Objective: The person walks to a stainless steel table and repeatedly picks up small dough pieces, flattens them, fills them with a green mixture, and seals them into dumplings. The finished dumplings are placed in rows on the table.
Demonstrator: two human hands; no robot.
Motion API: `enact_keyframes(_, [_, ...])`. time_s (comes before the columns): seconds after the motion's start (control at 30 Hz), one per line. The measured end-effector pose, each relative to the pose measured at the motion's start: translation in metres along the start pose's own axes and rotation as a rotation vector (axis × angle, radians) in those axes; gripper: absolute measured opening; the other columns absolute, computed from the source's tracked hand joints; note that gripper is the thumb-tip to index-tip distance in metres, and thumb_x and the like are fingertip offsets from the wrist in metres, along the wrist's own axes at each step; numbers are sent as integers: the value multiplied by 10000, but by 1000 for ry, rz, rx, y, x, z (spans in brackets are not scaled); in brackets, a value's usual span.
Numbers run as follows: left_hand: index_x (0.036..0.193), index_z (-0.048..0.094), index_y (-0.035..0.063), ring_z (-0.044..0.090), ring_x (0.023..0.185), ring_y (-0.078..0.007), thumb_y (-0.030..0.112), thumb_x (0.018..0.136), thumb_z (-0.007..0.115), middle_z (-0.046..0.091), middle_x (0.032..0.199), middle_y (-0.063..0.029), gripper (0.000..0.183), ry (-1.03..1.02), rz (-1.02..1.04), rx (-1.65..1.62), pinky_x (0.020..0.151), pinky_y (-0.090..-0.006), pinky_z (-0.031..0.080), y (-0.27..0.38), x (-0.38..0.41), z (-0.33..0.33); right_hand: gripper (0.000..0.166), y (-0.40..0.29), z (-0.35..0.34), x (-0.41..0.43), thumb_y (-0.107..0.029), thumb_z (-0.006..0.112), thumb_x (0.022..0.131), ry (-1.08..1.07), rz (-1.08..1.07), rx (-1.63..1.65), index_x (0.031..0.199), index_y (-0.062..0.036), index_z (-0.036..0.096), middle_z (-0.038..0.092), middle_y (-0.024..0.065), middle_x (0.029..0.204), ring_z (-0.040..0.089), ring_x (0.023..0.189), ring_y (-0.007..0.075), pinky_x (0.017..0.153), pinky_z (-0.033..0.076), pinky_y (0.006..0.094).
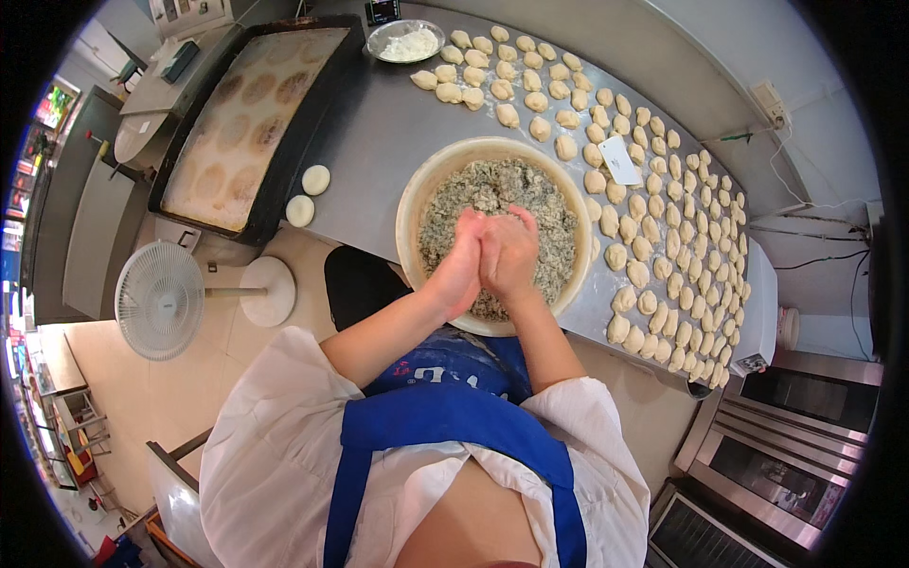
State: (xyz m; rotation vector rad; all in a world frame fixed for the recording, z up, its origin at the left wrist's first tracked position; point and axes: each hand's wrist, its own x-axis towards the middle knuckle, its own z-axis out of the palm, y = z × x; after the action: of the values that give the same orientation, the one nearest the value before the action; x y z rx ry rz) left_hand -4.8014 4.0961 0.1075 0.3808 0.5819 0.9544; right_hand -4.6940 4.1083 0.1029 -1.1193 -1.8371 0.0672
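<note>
Both hands are pressed palm to palm above a large cream-coloured bowl (410,220). My left hand (461,259) meets my right hand (510,254) along the heels and fingers. Whatever may lie between the palms is hidden. A crumbly grey-and-cream filling mixture (490,186) covers the inside of the bowl below them. The bowl stands at the near edge of a steel worktable (369,142). Many small dough pieces (537,101) lie in rows behind and to the right of it.
A black-rimmed griddle (238,128) stands at left, with two flat dough rounds (308,195) beside it. Behind is a metal bowl of flour (410,45). A white card-like object (619,160) rests among the dough pieces. A pedestal fan (160,300) stands on the floor.
</note>
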Motion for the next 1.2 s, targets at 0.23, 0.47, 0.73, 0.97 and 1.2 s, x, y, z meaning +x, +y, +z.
enact_keyframes(0.23, [1481,302,84,451,1283,-177,272,1070,394,466,1387,-89,461,-33,68,67,1076,-334,380,-3,2,5,226,-10,7,15,-117,460,909,217,826,557,847,-35,660,684,118,717,650,686,310,806,515,399])
enact_keyframes(0.47, [1372,445,97,542,1174,-161,303,1072,397,541,1298,-73,368,0,-31,22,1010,-318,454,-10,-2,-9,428,-18,-1,6,-211,321,1029,-17,613,484,1153,43,642,721,87,837,670,903,257,1031,413,445])
enact_keyframes(0.73, [1337,462,74,539,1211,-209,403,1059,377,544,1293,-89,439,72,38,-4,1041,-381,456,0,4,-11,272,0,-3,2,-226,496,959,-139,264,326,1099,-63,663,670,123,1110,558,1147,342,1073,337,453])
enact_keyframes(0.97, [1328,463,99,556,1179,-197,395,1059,380,544,1297,-68,408,89,-130,-229,1006,-383,480,15,2,-6,282,-7,1,-1,-261,488,967,-135,207,141,1049,-75,684,671,100,1139,512,1246,333,1109,267,512])
enact_keyframes(1.2, [1302,486,83,565,1145,-170,352,1047,454,557,1270,-58,372,124,-29,-56,973,-355,488,13,-7,-18,327,-23,3,13,-301,456,978,-246,190,67,1010,-70,684,683,90,1092,496,1289,307,1138,223,524])
